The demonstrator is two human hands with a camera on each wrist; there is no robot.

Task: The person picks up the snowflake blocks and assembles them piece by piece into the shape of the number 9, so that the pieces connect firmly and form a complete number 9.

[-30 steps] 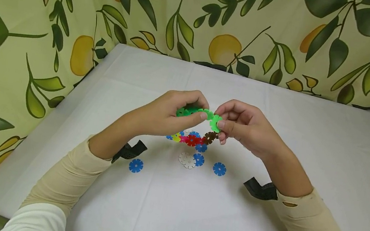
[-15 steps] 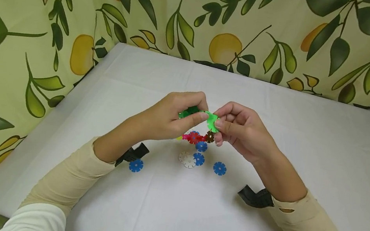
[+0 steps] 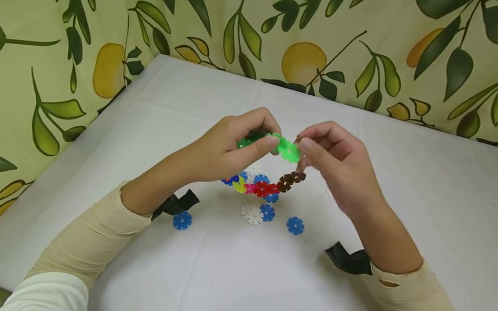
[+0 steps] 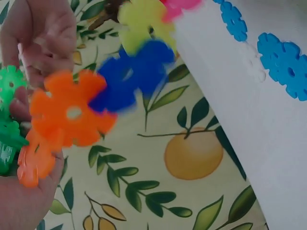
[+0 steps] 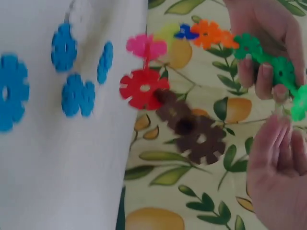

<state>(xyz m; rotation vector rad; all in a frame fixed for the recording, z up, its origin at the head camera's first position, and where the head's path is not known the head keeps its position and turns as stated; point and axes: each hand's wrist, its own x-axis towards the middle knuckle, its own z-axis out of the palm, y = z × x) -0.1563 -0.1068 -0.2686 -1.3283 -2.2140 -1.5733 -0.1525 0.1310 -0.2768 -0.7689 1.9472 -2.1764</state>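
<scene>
A chain of interlocking plastic flower discs hangs in a curve above the table. My left hand (image 3: 236,146) pinches its green discs (image 5: 280,72) between thumb and fingers. At the chain's end, a light green disc (image 3: 289,150) sticks out past the left thumb. My right hand (image 3: 341,163) is beside that disc, fingertips close to its edge and fingers fairly straight in the right wrist view. From the left hand the chain runs through orange discs (image 4: 72,108), dark blue discs (image 4: 129,74), a yellow disc (image 3: 239,184), a pink disc (image 5: 146,46) and red discs (image 3: 262,188) to brown discs (image 3: 287,182).
Loose blue discs lie on the white table (image 3: 231,280), one at the left (image 3: 182,220) and another at the right (image 3: 295,226). White discs (image 3: 251,213) overlap a blue disc near the middle. Patterned cloth (image 3: 229,25) surrounds the table's back and left sides.
Both hands have risen a little with the chain. My right fingers, which pinched the light green disc, have come away to its edge. The brown discs show more fully.
</scene>
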